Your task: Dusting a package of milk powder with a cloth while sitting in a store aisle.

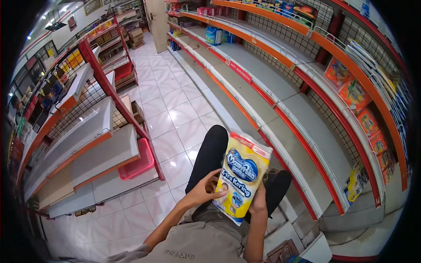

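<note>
A yellow MamyPoko diaper pack (241,177) with blue print and a red top band is held upright and slightly tilted over my lap. My right hand (259,199) grips its lower right edge, with most of the fingers hidden behind it. On the other side, my left hand (209,189) rests its thumb on the pack's front while its fingers curl at the left edge. Dark trousers cover my bent knees (210,151) behind the pack. Close by on the right, a similar yellow pack (356,180) stands on the lower shelf.
Long shelves with red and orange edges (240,70) curve along my right side, holding orange packs (355,95) and blue packs (214,35). At left is another shelf unit (79,131) with a pink plastic basket (138,161). A tiled aisle (167,108) leads to cardboard boxes (135,37).
</note>
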Demonstrator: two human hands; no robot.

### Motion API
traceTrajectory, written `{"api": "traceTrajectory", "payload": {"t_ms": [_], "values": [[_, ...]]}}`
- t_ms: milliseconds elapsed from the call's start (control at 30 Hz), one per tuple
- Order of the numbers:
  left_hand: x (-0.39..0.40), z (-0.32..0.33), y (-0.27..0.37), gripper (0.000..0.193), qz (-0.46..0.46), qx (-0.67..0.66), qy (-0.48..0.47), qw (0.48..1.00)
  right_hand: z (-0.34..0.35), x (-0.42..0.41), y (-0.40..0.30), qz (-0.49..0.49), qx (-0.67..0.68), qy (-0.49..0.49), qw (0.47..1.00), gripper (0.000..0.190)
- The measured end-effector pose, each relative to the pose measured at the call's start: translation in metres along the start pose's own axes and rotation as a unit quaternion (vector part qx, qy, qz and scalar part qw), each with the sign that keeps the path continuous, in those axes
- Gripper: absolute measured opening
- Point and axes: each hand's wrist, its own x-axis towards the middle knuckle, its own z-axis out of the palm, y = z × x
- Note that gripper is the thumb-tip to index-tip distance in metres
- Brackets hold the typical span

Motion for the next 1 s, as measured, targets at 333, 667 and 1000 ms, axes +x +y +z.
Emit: {"api": "traceTrajectory", "payload": {"t_ms": [333,667,1000], "values": [[0.043,-0.026,0.014,0.06,-0.026,-0.152,-0.081,0.985,0.008,0.026,-0.026,0.024,-0.193,0.099,0.976,0.055],[0.09,-0.017,0.015,0.051,-0.05,-0.401,0.076,0.912,0.003,0.053,-0.107,-0.129,-0.339,0.218,0.906,0.073],[0.108,-0.016,0.033,0.08,-0.044,-0.207,0.049,0.976,0.038,0.077,-0.103,0.161,0.539,0.824,-0.072,0.056]]}}
